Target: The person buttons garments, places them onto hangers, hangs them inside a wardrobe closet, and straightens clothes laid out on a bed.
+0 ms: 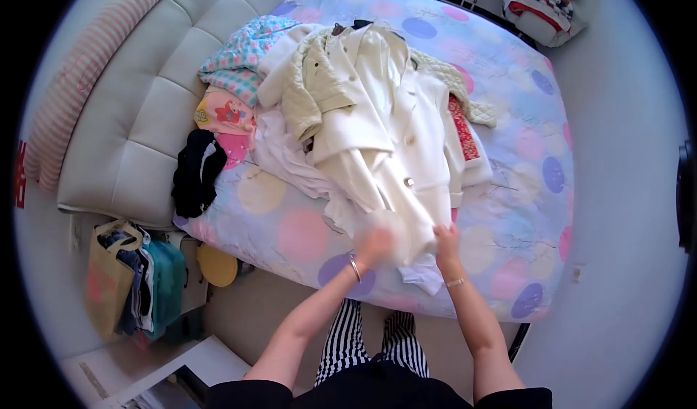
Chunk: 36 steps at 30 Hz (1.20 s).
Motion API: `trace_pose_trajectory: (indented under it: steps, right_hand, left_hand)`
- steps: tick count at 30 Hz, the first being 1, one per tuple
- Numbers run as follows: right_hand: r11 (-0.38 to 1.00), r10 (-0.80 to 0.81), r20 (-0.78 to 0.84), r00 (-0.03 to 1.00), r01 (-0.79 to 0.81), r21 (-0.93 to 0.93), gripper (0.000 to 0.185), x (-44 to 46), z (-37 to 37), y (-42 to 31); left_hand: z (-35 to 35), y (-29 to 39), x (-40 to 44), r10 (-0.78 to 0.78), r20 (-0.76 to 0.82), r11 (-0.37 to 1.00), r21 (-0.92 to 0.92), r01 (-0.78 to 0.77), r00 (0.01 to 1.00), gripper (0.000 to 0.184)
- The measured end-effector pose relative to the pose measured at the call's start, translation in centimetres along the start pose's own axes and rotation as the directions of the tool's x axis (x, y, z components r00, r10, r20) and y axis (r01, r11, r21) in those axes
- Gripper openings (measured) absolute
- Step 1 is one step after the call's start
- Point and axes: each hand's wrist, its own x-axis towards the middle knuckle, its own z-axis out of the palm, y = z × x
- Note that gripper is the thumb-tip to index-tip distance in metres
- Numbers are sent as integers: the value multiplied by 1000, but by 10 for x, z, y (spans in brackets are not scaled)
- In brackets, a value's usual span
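A cream-white coat (pixel 425 158) with buttons lies spread over a heap of clothes on the bed. My right hand (pixel 446 240) is closed on the coat's lower edge, at its right corner. At the left side of the hem is my left hand (pixel 375 247), a bracelet at its wrist; its fingers are smeared by blur, so their grip does not show. A pale quilted jacket (pixel 314 82) lies across the coat's upper part, its sleeves out to both sides. White cloth (pixel 290 151) lies left of the coat.
The bed (pixel 290 227) has a dotted sheet. A blue-checked cloth (pixel 247 53), a pink printed cloth (pixel 226 111) and a black garment (pixel 197 173) lie by the padded headboard (pixel 145 104). Bags of clothes (pixel 165 285) stand at lower left. A wall (pixel 617 191) bounds the right.
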Motion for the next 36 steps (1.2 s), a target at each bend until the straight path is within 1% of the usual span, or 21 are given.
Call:
trace_pose_trajectory:
  steps: [3, 5, 7, 9, 11, 13, 14, 16, 18, 19, 21, 22, 24, 26, 28, 30, 32, 33, 34, 35, 36]
  right_hand:
    - [998, 55, -44, 998, -57, -31, 23, -49, -109, 4]
    - [1000, 28, -58, 998, -28, -3, 20, -81, -181, 25]
    - [996, 83, -104, 991, -79, 38, 19, -112, -243, 39]
    - [986, 154, -157, 976, -141, 91, 19, -143, -288, 49]
    - [969, 211, -190, 959, -179, 171, 18, -157, -318, 53]
    - [961, 226, -153, 962, -195, 198, 18, -171, -336, 55]
    - [953, 236, -116, 965, -206, 224, 19, -173, -342, 57]
    - [948, 252, -113, 961, -222, 230, 18, -177, -343, 62]
    - [943, 270, -108, 957, -240, 233, 17, -177, -335, 65]
    - [936, 276, -65, 959, -253, 245, 22, -176, -328, 66]
    - [931, 299, 3, 954, -292, 220, 32, -171, -317, 70]
    - [929, 307, 6, 952, -301, 217, 32, -170, -308, 69]
    - [922, 312, 100, 945, -327, 209, 33, -162, -281, 67]
    - [923, 318, 146, 937, -341, 181, 34, -153, -256, 63]
    - [918, 364, 210, 907, -388, 85, 35, -138, -224, 56]
    - [926, 350, 228, 908, -373, 61, 34, -123, -196, 51]
    - [948, 317, 226, 921, -310, -65, 32, -105, -169, 47]
    - [972, 208, 254, 945, -170, -163, 29, -95, -160, 46]
    - [955, 208, 266, 941, -138, -261, 28, -83, -154, 44]
    - [928, 215, 270, 938, -111, -356, 26, -72, -151, 41]
    - [832, 288, 263, 921, -104, -545, 22, -56, -153, 41]
  left_hand:
    - [63, 70, -58, 14, 200, 998, -60, -2, 980, 33]
    - [109, 98, -103, -7, 403, 1000, 12, 3, 915, 33]
    - [162, 108, -143, -31, 502, 998, 59, 2, 865, 34]
    - [214, 113, -185, -133, 586, 985, -9, 170, 799, 38]
    - [270, 83, -220, -103, 597, 988, -30, 150, 795, 40]
    - [275, 100, -238, -10, 643, 995, -71, 73, 766, 45]
    - [277, 104, -239, -16, 642, 995, -66, 76, 766, 45]
    - [270, 123, -233, -324, 744, 940, 187, 284, 584, 45]
    - [253, 127, -224, -341, 725, 931, 174, 320, 598, 47]
    - [246, 116, -223, -284, 706, 952, 130, 276, 649, 48]
    - [230, 97, -223, -234, 680, 967, 90, 237, 695, 49]
    - [218, 92, -221, -295, 620, 942, 60, 331, 727, 47]
    - [199, 80, -218, -361, 557, 907, 22, 421, 748, 45]
    - [186, 50, -215, -304, 547, 908, -82, 412, 780, 40]
    - [172, 28, -208, -279, 538, 908, -121, 401, 796, 37]
    - [159, 10, -195, -282, 495, 877, -215, 430, 822, 36]
    - [140, -6, -172, -295, 489, 856, -246, 455, 821, 35]
    - [120, 7, -152, -507, 394, 800, -116, 588, 767, 34]
    - [106, 12, -137, -691, 276, 696, 4, 718, 668, 32]
    - [97, -3, -127, -701, 182, 683, -104, 723, 689, 32]
    - [88, -25, -116, -711, 88, 671, -208, 711, 697, 33]
